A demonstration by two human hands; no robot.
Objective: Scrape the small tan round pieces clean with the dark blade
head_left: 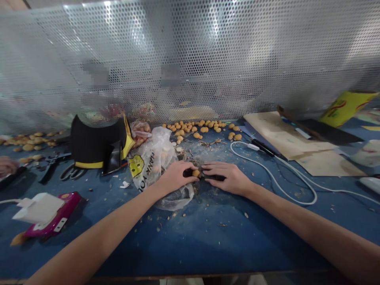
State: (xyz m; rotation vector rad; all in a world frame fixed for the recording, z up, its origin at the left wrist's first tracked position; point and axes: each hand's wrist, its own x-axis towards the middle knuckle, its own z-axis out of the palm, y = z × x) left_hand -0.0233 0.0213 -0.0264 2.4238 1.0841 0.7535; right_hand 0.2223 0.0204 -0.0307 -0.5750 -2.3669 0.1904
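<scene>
Just beyond the right side of the plastic bag [162, 142], the left hand [179, 176] is pinching a tan nut-like piece [196, 173] between thumb and fingers, narrowing to its width. Farther right of the bag, the right hand [227, 177] is pointing its fingers toward the piece; its tips are blurring into dark shadow, so I cannot tell whether they are gripping or touching anything. More tan pieces [204, 129] are lying behind the bag and to its right, while crumbs are scattering the worktop [222, 245] around it. A white cable [268, 171] is looping well to the bag's right.

For steady handling, the left thumb should be bearing squarely against the piece, with the right fingers bracing its far side and pressing evenly. Both wrists should be staying low, and the left forearm should be keeping the bag's loose handle from snagging.
</scene>
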